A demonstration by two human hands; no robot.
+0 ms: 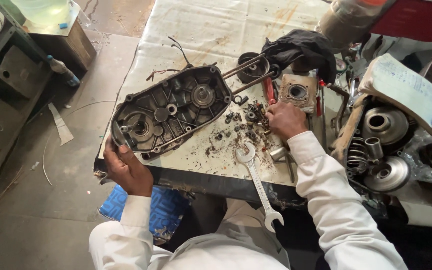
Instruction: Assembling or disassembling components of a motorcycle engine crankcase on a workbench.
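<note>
A greasy engine cover [172,111] lies open side up on the near left part of the table [211,30], ribs and bearing seats showing, its lower left end jutting over the edge. The left hand [126,167] grips that overhanging end, thumb curled over the rim, steadying the casting. Just right of it sits a scatter of small bolts [243,122] and washers, and the right hand [286,119] rests knuckles-up on the pile, fingers bunched down among the pieces; whether they pinch one I cannot tell. This looks like the sorting stage: picking out a fastener for the cover. The next move would call for a fine pinch on one small part while the left hand keeps the cover from tipping. Both arms reach forward in white sleeves, the right elbow bent wide. A spanner [257,184] lies near the table's edge, a clutch assembly [383,150] off to the right.
</note>
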